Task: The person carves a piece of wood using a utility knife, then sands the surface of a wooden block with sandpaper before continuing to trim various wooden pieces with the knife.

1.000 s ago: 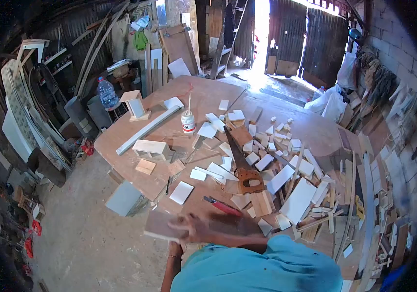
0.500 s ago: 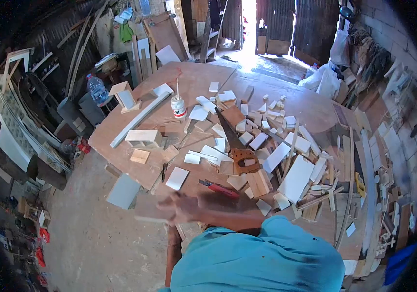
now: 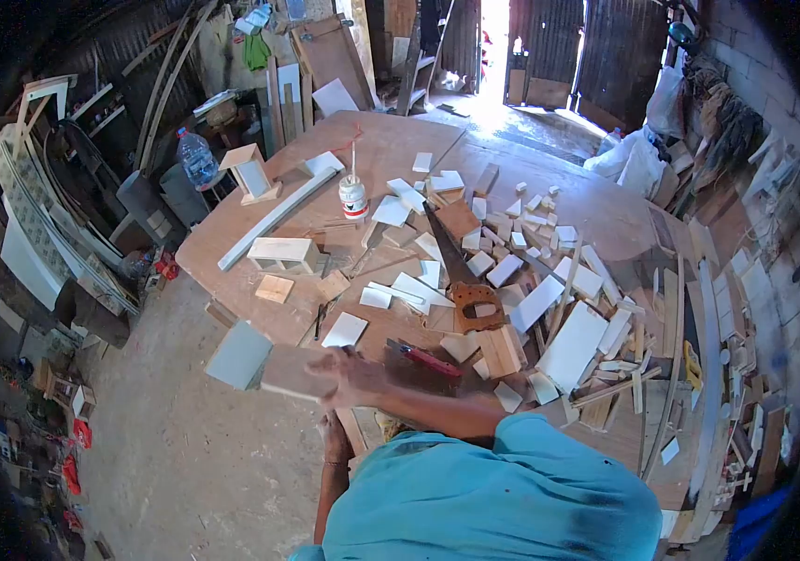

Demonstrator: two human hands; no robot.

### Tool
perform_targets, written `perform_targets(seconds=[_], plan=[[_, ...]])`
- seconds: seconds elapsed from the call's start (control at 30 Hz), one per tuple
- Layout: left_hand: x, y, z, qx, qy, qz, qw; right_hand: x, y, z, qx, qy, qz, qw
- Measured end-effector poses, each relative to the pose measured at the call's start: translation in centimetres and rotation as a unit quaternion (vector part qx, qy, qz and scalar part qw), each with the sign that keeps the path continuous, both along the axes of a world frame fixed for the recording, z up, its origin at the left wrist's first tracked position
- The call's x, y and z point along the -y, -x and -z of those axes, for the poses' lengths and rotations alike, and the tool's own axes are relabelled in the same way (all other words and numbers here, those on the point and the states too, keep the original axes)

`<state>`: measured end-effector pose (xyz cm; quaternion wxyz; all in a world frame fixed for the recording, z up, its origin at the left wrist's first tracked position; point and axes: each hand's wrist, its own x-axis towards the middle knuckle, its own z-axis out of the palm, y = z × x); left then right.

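Note:
Just off the near left edge of the table, a flat brown wooden board with a pale edge is held up. My right hand is closed over its right end, somewhat blurred. Below it, my left hand grips near the board's lower corner, its fingertips largely hidden by the right hand. A narrow wooden strip shows beside my left hand. A white rectangular block lies on the table just beyond my hands, with a red utility knife to the right of it.
The table carries a handsaw, many loose wood offcuts, a small wooden box, a long strip and a white glue pot with a stick in it. A grey panel leans below the left edge.
My hands and the board have moved slightly forward, towards the table. The camera view has shifted a little. The pieces on the table look unmoved.

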<state>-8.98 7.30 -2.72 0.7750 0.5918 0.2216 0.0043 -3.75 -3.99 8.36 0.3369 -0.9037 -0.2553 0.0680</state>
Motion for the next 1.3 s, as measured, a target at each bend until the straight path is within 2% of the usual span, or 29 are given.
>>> perform_targets(seconds=[0.07, 0.1, 0.17, 0.2, 0.27, 0.3, 0.37, 0.43, 0.5, 0.53, 0.57, 0.6, 0.63, 0.67, 0.7, 0.77, 0.83, 0.87, 0.9, 0.93, 1.0, 1.03, 1.1, 1.13, 1.2, 1.23, 1.3], plan=[[-0.8, -0.3, 0.5, 0.001, 0.017, 0.009, 1.0, -0.3, -1.2, 1.7, 0.006, -0.071, 0.009, 0.997], [-1.0, -0.8, 0.8, 0.002, 0.037, 0.02, 0.999, -0.5, -0.6, 1.8, 0.01, -0.07, 0.009, 0.997], [-1.3, -0.9, 1.6, -0.004, 0.077, 0.043, 0.996, -0.7, 2.7, 2.2, 0.084, -0.034, -0.057, 0.994], [-1.5, -1.0, 2.0, -0.008, 0.095, 0.056, 0.994, -0.6, 4.0, 1.8, 0.084, -0.035, -0.055, 0.994], [-2.1, -1.3, 2.7, -0.012, 0.132, 0.079, 0.988, -0.3, 5.5, 1.0, 0.135, 0.019, -0.157, 0.978], [-2.4, -1.0, 3.1, -0.018, 0.15, 0.089, 0.984, -0.3, 5.1, 0.9, 0.133, 0.018, -0.157, 0.978], [-2.9, -0.3, 4.0, -0.029, 0.187, 0.11, 0.976, -0.4, 2.9, 0.7, 0.106, -0.048, -0.071, 0.991], [-2.9, 0.0, 4.9, -0.037, 0.228, 0.133, 0.964, -1.5, -0.8, 3.2, 0.155, -0.12, 0.0, 0.981], [-3.2, 0.3, 5.7, -0.041, 0.247, 0.146, 0.957, -1.5, -2.1, 2.7, 0.131, -0.11, 0.026, 0.985], [-3.6, 0.3, 6.0, -0.044, 0.227, 0.118, 0.966, -1.6, -2.4, 2.4, 0.108, -0.103, 0.053, 0.987], [-3.8, 0.1, 6.4, -0.046, 0.209, 0.092, 0.973, -1.9, -1.5, 2.2, 0.112, -0.094, 0.021, 0.989], [-5.4, -0.3, 8.4, -0.118, 0.238, 0.09, 0.96, -2.2, 0.4, 2.6, 0.114, -0.082, -0.007, 0.99], [-6.7, 0.9, 14.6, -0.074, 0.04, 0.056, 0.995, -3.6, 2.6, 5.7, 0.063, -0.188, -0.037, 0.979], [-6.7, 0.9, 19.4, -0.014, -0.158, 0.029, 0.987, -4.3, 3.5, 8.1, 0.021, -0.292, -0.059, 0.954], [-4.9, 0.2, 18.8, -0.007, -0.156, 0.058, 0.986, -3.0, 3.5, 7.2, 0.032, -0.288, -0.032, 0.956], [-3.6, 1.1, 17.5, -0.017, -0.04, 0.12, 0.992, -2.9, 5.8, 5.6, 0.179, -0.099, -0.114, 0.972], [-3.9, 2.3, 14.5, -0.033, 0.074, 0.14, 0.987, -1.4, 3.6, 1.3, -0.027, -0.163, -0.053, 0.985], [-3.0, -0.3, 11.3, -0.034, 0.133, 0.148, 0.979, -1.0, 1.8, 0.7, 0.018, -0.139, -0.029, 0.99], [-4.6, -0.3, 10.2, -0.033, 0.192, 0.158, 0.968, -1.0, 0.2, 0.8, 0.064, -0.113, -0.005, 0.991], [-4.3, 0.1, 8.9, -0.031, 0.25, 0.167, 0.953, -0.9, -0.7, 1.3, 0.064, -0.114, -0.009, 0.991], [-5.1, 0.7, 7.3, -0.003, 0.263, 0.186, 0.947, -1.2, -1.7, 2.3, 0.099, -0.107, 0.033, 0.989], [-5.2, 0.5, 6.9, 0.028, 0.281, 0.205, 0.937, -1.1, -0.6, 1.0, 0.101, -0.107, 0.028, 0.989], [-5.1, 0.1, 6.9, 0.03, 0.267, 0.191, 0.944, -0.5, 3.8, -0.4, 0.074, -0.002, -0.034, 0.997], [-5.0, -0.1, 6.9, 0.03, 0.249, 0.18, 0.951, -0.5, 4.6, 1.1, 0.078, -0.004, -0.049, 0.996], [-4.7, -0.4, 7.0, 0.03, 0.208, 0.149, 0.966, -1.0, 5.3, 4.3, 0.19, -0.023, -0.147, 0.97], [-4.4, -0.6, 7.1, 0.025, 0.191, 0.131, 0.972, -0.6, 5.1, 2.4, 0.19, -0.028, -0.167, 0.967], [-4.0, -0.8, 7.4, 0.011, 0.158, 0.096, 0.983, 0.1, 3.4, -1.2, 0.035, 0.045, -0.071, 0.996]])
